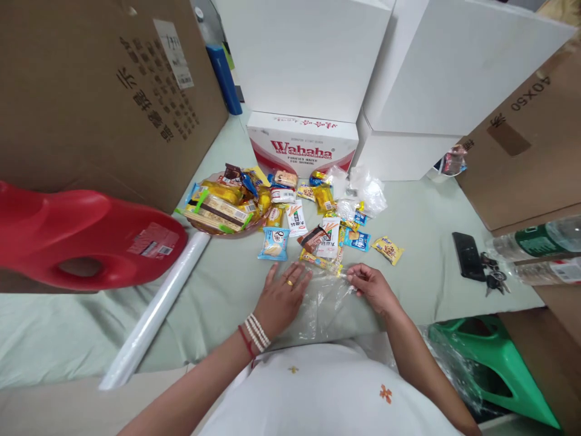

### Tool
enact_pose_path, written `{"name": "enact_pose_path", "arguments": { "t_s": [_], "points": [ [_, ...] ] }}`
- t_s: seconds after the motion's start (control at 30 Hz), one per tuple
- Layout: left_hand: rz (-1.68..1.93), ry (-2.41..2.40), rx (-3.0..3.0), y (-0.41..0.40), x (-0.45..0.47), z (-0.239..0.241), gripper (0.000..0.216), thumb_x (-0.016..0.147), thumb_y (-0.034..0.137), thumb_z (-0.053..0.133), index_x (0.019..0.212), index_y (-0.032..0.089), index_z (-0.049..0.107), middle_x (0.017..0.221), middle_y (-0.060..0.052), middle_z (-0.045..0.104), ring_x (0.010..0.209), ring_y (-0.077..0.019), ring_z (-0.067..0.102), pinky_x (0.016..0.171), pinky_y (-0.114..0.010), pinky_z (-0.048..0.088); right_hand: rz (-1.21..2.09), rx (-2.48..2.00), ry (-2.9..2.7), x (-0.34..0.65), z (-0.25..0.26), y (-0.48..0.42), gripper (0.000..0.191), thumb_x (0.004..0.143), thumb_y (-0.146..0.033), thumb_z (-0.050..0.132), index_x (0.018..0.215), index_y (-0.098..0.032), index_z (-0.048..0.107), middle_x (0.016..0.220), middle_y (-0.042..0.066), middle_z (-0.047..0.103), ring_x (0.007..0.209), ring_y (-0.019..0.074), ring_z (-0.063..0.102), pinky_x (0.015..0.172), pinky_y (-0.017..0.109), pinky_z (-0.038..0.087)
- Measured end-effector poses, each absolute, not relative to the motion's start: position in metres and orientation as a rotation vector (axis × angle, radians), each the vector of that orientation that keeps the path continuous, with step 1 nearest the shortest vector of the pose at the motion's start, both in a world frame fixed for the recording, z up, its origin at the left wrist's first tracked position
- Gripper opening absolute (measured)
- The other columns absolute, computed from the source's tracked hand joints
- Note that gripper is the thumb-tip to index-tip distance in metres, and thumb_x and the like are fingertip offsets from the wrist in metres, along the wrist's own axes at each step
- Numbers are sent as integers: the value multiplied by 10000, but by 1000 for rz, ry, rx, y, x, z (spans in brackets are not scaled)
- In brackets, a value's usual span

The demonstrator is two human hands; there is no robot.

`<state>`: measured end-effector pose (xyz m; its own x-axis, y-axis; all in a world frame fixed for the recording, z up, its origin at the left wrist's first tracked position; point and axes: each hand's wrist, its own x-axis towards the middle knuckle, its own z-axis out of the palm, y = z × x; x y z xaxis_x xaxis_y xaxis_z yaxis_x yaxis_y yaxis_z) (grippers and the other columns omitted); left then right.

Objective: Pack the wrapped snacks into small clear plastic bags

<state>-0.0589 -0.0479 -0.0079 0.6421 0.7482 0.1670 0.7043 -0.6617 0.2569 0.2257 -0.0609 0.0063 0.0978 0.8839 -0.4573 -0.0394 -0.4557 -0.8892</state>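
Note:
A clear plastic bag (323,306) lies flat on the pale green cloth (227,284) right in front of me. My left hand (282,297) rests on the bag's left side, fingers stretched out flat, a ring on one finger and bead bracelets at the wrist. My right hand (371,284) pinches the bag's upper right edge. Just beyond the hands, several small snack packets (320,233) are scattered, among them a blue packet (274,243) and a yellow cookie packet (387,249). A shallow basket (227,209) heaped with snacks sits to the left of them.
A red jug (86,236) and a roll of clear film (157,309) lie at left. Cardboard boxes stand left and right; a Wahaha carton (302,145) and white boxes stand behind. Crumpled clear bags (367,194), a black phone (468,255), keys (494,280), bottles (535,242) and a green stool (494,363) are at right.

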Motion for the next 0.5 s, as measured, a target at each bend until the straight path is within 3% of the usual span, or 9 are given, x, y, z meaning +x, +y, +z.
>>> {"name": "enact_pose_path", "arguments": {
  "t_s": [0.13,0.3,0.4,0.5],
  "points": [
    [234,1340,2656,-47,-60,-28,590,1018,388,445,1576,197,431,1657,-195,377,1499,-354,425,1230,-728,76,1337,-1641,-838,249,7,-75,499,614,-568,893,885,-196,701,684,-36,568,593,125,498,500,245,414],
    [239,1402,2645,-65,-64,-39,652,1035,448,387,1612,145,354,1659,-216,351,1516,-359,400,1231,-733,12,1380,-1816,-994,288,11,-97,519,694,-643,804,937,-195,706,664,-16,582,598,160,525,517,272,395],
    [212,1449,2615,-71,-61,-36,661,1035,473,382,1612,152,356,1664,-213,338,1525,-363,383,1226,-743,8,939,-2032,-1200,298,26,-85,458,806,-655,677,865,-202,708,670,28,613,632,198,543,591,320,412],
    [164,1461,2605,-73,-58,-33,686,1014,501,425,1608,161,373,1674,-215,314,1546,-367,343,1231,-735,10,487,-1918,-1448,273,51,-48,354,923,-546,583,868,-218,703,842,79,689,770,231,602,733,355,456]
  ]
}}
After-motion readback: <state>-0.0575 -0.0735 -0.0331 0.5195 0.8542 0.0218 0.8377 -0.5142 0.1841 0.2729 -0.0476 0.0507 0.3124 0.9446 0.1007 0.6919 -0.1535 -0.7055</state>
